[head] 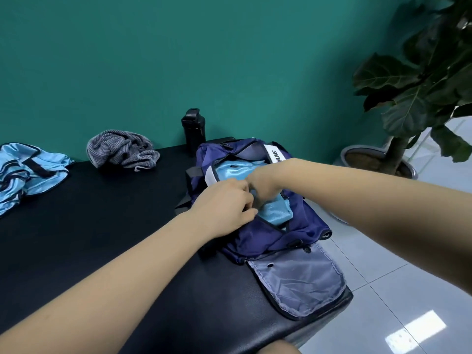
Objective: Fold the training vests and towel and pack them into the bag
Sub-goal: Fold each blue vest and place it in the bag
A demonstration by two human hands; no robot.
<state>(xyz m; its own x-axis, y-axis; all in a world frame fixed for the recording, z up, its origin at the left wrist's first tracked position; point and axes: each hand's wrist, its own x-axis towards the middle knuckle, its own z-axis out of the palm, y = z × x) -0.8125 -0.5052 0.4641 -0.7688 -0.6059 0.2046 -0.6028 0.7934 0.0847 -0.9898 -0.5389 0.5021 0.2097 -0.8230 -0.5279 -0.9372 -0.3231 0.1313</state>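
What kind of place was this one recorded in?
Likely a gym or sports room, though not certain: a black padded bench, a navy sports bag and a black shaker bottle.

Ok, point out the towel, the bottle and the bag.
towel (122,149), head view, middle of the grey heap.
bottle (193,131), head view, its black body.
bag (255,238), head view, navy cloth near its front.

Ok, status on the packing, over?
Left hand and right hand at bag mouth, on a blue vest; grips unclear. Second vest, towel unfolded on table. Nothing in the way.
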